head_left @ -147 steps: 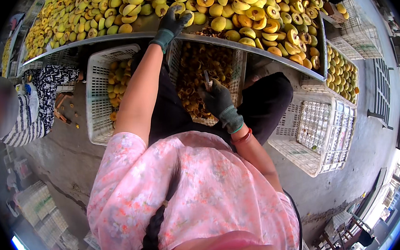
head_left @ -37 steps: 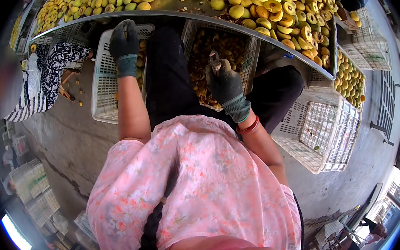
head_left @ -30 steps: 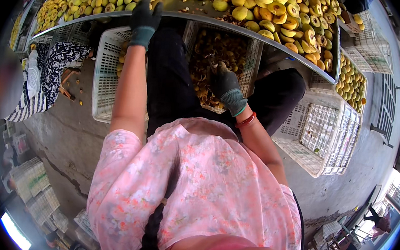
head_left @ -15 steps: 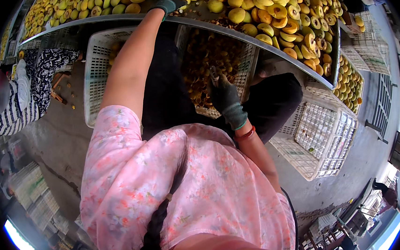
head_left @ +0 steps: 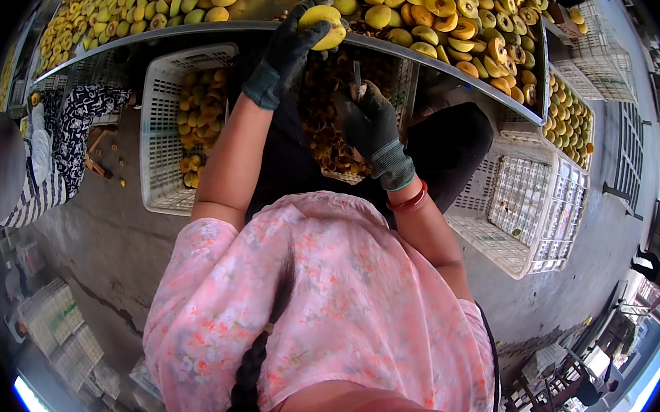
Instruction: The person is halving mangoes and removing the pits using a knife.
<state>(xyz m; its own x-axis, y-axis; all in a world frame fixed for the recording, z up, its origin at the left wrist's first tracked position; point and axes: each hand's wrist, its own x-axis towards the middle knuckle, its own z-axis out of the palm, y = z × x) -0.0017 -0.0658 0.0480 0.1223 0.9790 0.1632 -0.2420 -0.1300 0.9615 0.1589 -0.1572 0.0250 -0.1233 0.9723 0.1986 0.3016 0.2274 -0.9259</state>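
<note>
My left hand point(head_left: 281, 56), in a dark grey-green glove, is closed round a yellow peach point(head_left: 324, 29) just over the near edge of the metal table point(head_left: 270, 25). Lower and to the right, my gloved right hand point(head_left: 371, 124) is wrapped round a slim metal-tipped hand tool point(head_left: 357, 75), its tip pointing up and away from me. The tool's handle is hidden in my fist, so its exact kind does not show. Many halved yellow peaches point(head_left: 445, 21) lie heaped on the table, some with brown pit centres showing.
Between my knees stands a crate of brownish scraps point(head_left: 335, 140). To the left a white plastic crate point(head_left: 152, 153) holds peach pieces point(head_left: 202, 107). Stacked crates point(head_left: 523, 213) and a crate of fruit point(head_left: 569, 120) are on the right. Another person point(head_left: 38, 175) sits at the far left.
My left hand has drawn back from the heap toward me and now holds a yellow peach. My right hand has risen slightly, and the tool now points more upright.
</note>
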